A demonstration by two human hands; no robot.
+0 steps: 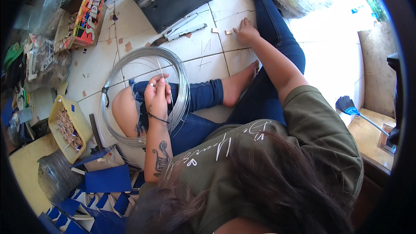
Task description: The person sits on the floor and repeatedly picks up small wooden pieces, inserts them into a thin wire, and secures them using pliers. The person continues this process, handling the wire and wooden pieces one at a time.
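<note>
A large coil of silver wire [185, 82] rests over my bent left knee and lap. My left hand [159, 92] is closed on the thin wire inside the ring, with a length of it sticking up past the fingers. On the floor tiles to the right, my right hand [247, 32] lies palm down with fingers apart. Close to its fingertips are two small wood chips [228, 31]. Several short cut wires [204, 64] are scattered on the tiles between my hands.
A dark box [180, 6] stands ahead, with a metal strip [186, 30] beside it. At left are a printed cardboard box [89, 13] and a yellow bin [55, 115] of wood chips. Blue-painted wooden pieces [108, 178] pile up at lower left. A blue broom [348, 105] lies right.
</note>
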